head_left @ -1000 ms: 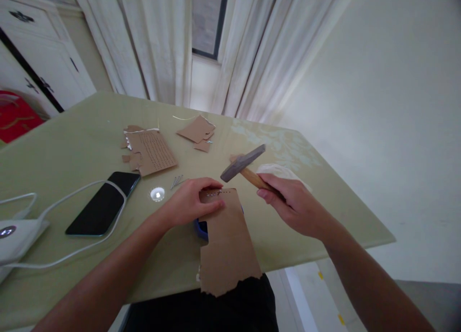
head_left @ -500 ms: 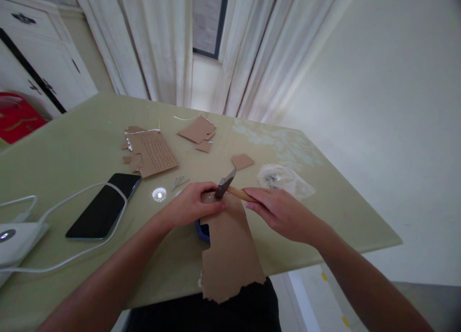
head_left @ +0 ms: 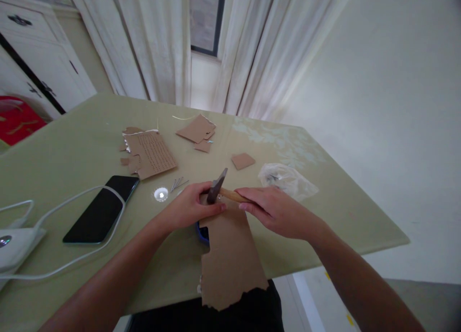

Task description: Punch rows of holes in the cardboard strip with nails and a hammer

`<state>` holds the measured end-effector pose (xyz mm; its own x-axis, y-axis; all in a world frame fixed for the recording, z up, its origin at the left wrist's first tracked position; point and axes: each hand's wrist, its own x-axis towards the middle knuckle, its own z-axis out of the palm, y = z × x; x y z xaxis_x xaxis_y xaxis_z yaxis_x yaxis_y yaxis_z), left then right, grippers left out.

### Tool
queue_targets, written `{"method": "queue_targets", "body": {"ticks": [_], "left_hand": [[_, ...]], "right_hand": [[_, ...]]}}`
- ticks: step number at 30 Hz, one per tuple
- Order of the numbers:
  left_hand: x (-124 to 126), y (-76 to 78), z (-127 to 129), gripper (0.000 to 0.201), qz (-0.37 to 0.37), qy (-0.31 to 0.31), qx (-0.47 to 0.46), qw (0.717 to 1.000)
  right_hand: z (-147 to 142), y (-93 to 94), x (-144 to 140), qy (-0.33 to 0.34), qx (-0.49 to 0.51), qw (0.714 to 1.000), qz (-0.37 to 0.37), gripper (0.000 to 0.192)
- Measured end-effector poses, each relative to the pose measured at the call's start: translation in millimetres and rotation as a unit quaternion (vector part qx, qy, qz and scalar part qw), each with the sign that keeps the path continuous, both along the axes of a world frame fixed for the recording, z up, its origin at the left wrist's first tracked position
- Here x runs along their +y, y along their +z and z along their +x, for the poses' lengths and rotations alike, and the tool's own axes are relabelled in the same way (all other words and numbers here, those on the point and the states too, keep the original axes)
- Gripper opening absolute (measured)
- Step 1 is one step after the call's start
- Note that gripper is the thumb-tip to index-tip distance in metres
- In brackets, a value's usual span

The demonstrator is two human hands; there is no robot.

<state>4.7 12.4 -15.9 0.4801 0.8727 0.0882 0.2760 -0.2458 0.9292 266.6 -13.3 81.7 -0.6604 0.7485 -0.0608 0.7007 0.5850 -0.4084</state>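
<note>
place: home room | signs: long white curtains (head_left: 158,49) over a window (head_left: 205,17) | white cabinet doors (head_left: 32,53) with dark handles | green table (head_left: 72,130) carrying phone (head_left: 103,209) on charging cable (head_left: 61,207)

phone (head_left: 101,209) left of cardboard sheet (head_left: 230,255), nails (head_left: 178,183) between them, plastic bag (head_left: 288,178) right

Blue object (head_left: 202,232) mostly under cardboard (head_left: 230,255)

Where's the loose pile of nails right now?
In the head view, the nails lie on the green table, just beyond the left hand, between the small bright disc and the hammer head.
</note>
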Motion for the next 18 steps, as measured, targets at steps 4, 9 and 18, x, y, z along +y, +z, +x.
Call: {"method": "queue_targets", "body": {"ticks": [4,9,18], "left_hand": [[-1,1.4,1,0.03,0.0,0.016,0.008,1.0],[0,1.6,0,0.034,-0.008,0.013,0.002,1.0],[-1,-2.1,-1,0.036,-0.071,0.009,-0.023,0.997]], "right_hand": [[-2,2.6,1,-0.005,0.005,1.0,0.005,0.021],[8,0.3,11,-0.018,0.072,0.997,-0.019,0.02],[-15,-95.4,58,-0.178,0.589,0.72,-0.321,0.04]]}}
